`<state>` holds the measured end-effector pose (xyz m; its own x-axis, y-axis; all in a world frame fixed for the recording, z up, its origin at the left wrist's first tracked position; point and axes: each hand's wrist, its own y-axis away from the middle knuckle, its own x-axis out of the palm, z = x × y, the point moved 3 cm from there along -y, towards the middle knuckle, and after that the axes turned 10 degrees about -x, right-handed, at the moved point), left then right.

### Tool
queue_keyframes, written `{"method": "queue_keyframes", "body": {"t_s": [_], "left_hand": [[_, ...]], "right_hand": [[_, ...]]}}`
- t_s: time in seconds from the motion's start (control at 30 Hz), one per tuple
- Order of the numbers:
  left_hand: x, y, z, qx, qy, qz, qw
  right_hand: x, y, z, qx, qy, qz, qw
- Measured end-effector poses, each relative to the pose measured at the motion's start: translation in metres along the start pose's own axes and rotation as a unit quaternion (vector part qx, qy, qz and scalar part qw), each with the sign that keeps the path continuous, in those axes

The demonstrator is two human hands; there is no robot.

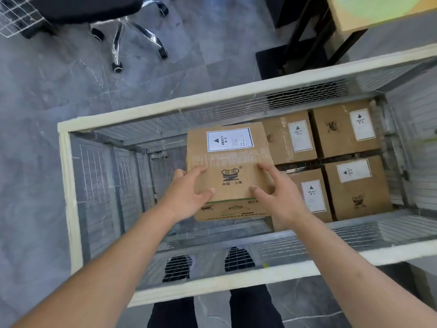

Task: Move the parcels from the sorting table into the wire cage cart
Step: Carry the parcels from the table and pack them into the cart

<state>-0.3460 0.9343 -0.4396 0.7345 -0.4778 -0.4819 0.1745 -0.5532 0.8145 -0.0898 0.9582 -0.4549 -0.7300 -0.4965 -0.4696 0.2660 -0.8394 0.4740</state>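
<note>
Four parcels [335,159] already sit in the wire cage cart [153,112], packed two by two just to the right of the grip. In the head view, the only one, a fifth parcel [228,157] is between both hands inside the cart's walls, its HEAVY label [229,139] on the far side of the fingers. The left hand [189,192] lies on its near left corner and the right hand [276,188] on its near right corner, fingers spread fairly straight over the top face rather than wrapped round an edge. Whether the box rests on the cart floor or hangs above it I cannot tell.

To do this step well, I judge: lower it level, slide it snug against the row to the right, keep fingertips clear of the gap, and let go only once it sits flat.
</note>
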Motion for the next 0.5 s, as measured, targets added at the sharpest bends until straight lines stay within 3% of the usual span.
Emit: {"method": "queue_keyframes", "body": {"t_s": [0.27, 0.5], "left_hand": [[0.034, -0.114, 0.05, -0.041, 0.052, 0.015, 0.998], [0.078, -0.194, 0.08, -0.06, 0.058, 0.01, 0.996]], "right_hand": [[0.056, -0.08, -0.065, 0.015, -0.025, 0.061, 0.998], [0.101, -0.143, -0.128, 0.028, 0.02, 0.088, 0.996]]}}
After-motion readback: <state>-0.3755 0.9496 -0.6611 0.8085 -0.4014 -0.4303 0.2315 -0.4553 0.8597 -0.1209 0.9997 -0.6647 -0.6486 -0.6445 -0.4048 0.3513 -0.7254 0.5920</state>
